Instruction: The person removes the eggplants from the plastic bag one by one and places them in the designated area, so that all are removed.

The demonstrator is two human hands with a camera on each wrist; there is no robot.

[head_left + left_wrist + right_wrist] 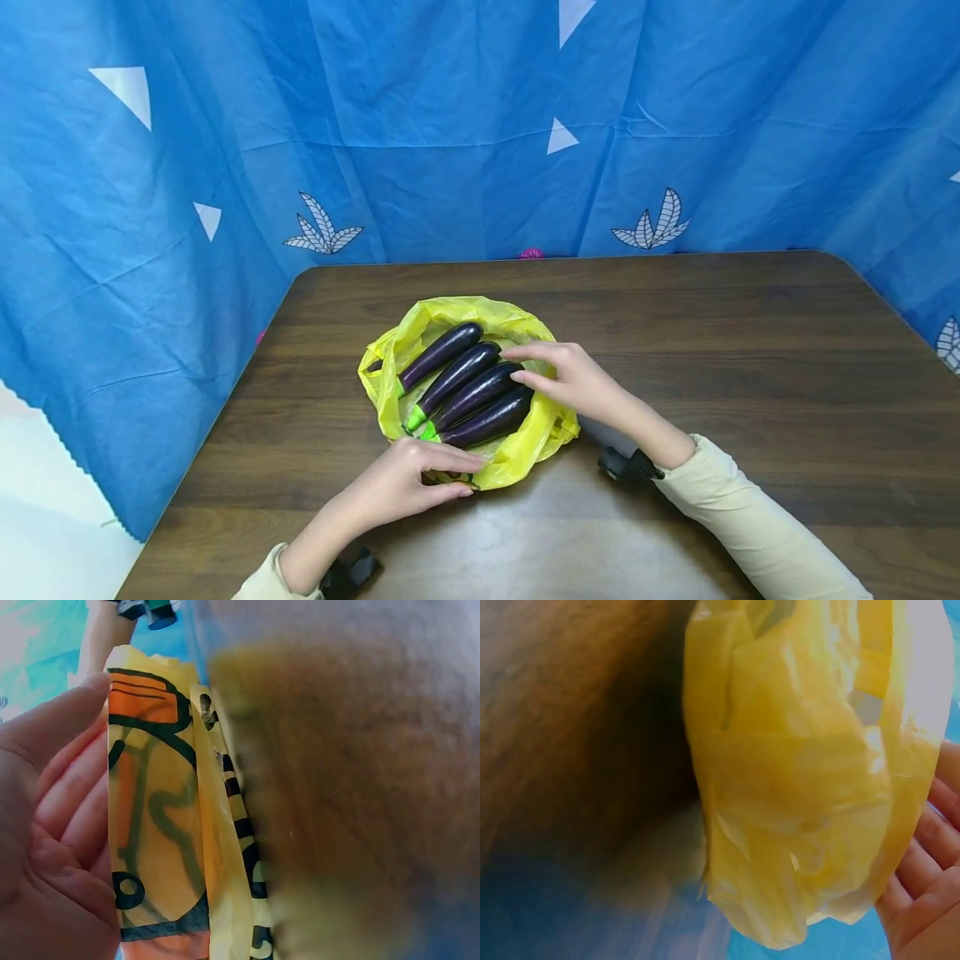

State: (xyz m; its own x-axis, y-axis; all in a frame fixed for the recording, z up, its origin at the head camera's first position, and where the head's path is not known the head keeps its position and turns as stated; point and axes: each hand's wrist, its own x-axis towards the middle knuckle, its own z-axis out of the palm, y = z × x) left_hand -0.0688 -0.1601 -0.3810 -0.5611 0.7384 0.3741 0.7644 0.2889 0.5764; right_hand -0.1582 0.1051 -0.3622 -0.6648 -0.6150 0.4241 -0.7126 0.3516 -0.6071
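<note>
A yellow plastic bag [543, 425] lies with its mouth spread wide. Several dark purple eggplants [480, 396] with green stem ends lie side by side in it. At the bag's near rim, my left hand [412, 479] holds the plastic between thumb and fingers. Its thumb tip is at the printed edge of the bag [157, 825] in the left wrist view. My right hand [573, 379] reaches over the right rim. Its fingers and thumb are extended and apart, with the tips close to the upper right ends of the eggplants. In the right wrist view, yellow plastic hides part of that hand.
Everything stands on a dark brown wooden table [712, 350] with rounded far corners. Behind it hangs a blue cloth [465, 108] with white triangles and leaf prints. Black wrist devices sit at the left wrist [351, 573] and right wrist [628, 467].
</note>
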